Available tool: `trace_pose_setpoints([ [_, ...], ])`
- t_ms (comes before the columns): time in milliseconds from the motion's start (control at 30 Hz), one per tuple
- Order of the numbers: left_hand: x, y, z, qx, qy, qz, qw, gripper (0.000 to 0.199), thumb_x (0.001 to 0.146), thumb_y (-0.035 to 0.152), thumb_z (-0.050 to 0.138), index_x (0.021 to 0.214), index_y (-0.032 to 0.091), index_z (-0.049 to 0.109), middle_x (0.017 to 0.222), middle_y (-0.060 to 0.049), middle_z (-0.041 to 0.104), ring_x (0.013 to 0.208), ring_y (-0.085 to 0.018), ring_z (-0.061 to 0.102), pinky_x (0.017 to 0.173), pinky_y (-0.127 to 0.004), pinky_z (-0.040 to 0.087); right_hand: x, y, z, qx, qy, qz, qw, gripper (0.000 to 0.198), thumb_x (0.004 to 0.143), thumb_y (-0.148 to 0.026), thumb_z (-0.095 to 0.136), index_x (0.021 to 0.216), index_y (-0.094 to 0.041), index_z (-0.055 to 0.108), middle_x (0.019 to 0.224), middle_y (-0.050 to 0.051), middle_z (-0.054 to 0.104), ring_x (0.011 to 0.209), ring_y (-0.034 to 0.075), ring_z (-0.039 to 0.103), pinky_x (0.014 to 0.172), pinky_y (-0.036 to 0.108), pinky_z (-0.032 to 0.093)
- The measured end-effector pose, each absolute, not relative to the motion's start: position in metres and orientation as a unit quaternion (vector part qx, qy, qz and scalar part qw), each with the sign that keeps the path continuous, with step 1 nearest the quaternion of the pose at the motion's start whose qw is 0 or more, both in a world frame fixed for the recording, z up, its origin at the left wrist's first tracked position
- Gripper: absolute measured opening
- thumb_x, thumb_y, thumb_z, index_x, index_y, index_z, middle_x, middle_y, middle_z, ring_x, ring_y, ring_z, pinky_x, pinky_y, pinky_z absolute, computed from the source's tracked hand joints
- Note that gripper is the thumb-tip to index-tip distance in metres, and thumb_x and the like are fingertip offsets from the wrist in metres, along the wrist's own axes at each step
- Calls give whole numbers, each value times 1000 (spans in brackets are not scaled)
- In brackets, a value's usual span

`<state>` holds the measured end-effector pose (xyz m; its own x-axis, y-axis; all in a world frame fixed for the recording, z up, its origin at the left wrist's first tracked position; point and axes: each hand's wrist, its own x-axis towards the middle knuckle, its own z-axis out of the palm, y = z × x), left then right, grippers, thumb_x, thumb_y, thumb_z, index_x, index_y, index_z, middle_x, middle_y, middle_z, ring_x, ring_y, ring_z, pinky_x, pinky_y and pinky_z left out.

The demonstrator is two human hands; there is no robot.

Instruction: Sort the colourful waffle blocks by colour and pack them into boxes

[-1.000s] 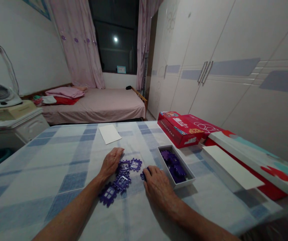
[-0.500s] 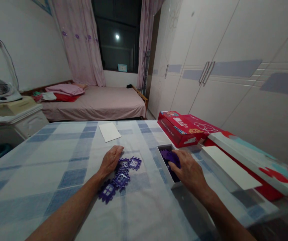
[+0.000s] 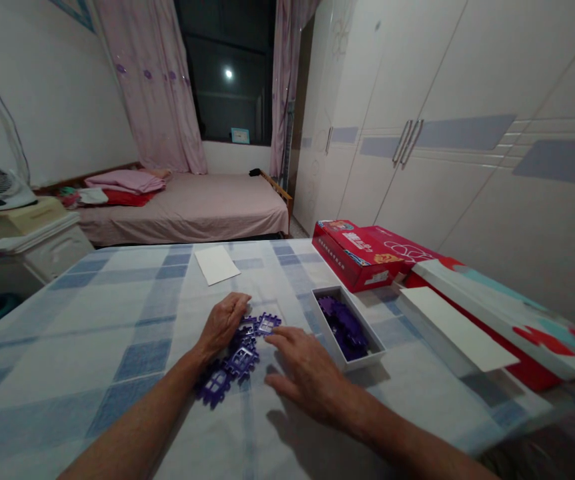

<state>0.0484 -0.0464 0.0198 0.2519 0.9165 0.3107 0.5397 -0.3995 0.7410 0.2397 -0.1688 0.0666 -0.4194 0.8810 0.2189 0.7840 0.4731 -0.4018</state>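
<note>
Several purple interlocking plastic pieces with window-like centres (image 3: pixel 241 361) lie in an overlapping row on the checked cloth. My left hand (image 3: pixel 223 325) rests at their left side, fingers loosely bent and partly hidden, with nothing visibly gripped. Just right of the row, my right hand (image 3: pixel 312 373) is open, thumb and fingers apart. Its fingertips are at the upper right piece (image 3: pixel 268 324); whether they touch it I cannot tell. More purple pieces (image 3: pixel 345 323) fill part of the white open box (image 3: pixel 362 364), which stands to the right of that hand.
A white card (image 3: pixel 217 265) lies farther back on the table (image 3: pixel 117 300). Behind the white box stands a red box (image 3: pixel 352 257), with a longer red and white box (image 3: pixel 497 313) and a white lid-like piece (image 3: pixel 460 327) at right. A bed (image 3: pixel 207 207) is beyond the table.
My right hand has come out of the white box and moved left to the row of purple pieces. The left hand stays beside them. The view has shifted slightly.
</note>
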Motion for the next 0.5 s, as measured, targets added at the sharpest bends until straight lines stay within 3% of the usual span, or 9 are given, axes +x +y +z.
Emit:
trace_pose_setpoints([
  [100,51,-50,23,739,471,378,299,45,88,50,34,97,18,64,82,-3,67,76,-19,62,75,-30,47,213,-161,52,-473,-861,103,154,64,71,-44,68,126,-19,46,132,13,46,118,29,43,95,47,39],
  [200,52,-50,24,726,471,388,317,44,87,50,37,95,17,65,75,-2,66,75,-19,62,75,-30,47,201,-152,41,-466,-869,86,145,62,71,-47,67,123,-18,48,129,13,47,116,29,44,91,47,41],
  [367,53,-49,23,693,474,394,374,46,86,51,37,93,15,65,73,-2,64,61,-15,59,61,-27,48,202,-144,32,-486,-856,43,170,24,80,-21,58,105,-19,58,108,7,58,98,20,53,85,34,43],
  [500,54,-48,20,671,461,389,430,47,85,53,38,98,15,64,74,-3,65,52,-12,56,51,-24,46,205,-141,30,-492,-852,28,177,15,83,-11,50,91,-19,60,90,4,61,84,16,56,75,27,43],
])
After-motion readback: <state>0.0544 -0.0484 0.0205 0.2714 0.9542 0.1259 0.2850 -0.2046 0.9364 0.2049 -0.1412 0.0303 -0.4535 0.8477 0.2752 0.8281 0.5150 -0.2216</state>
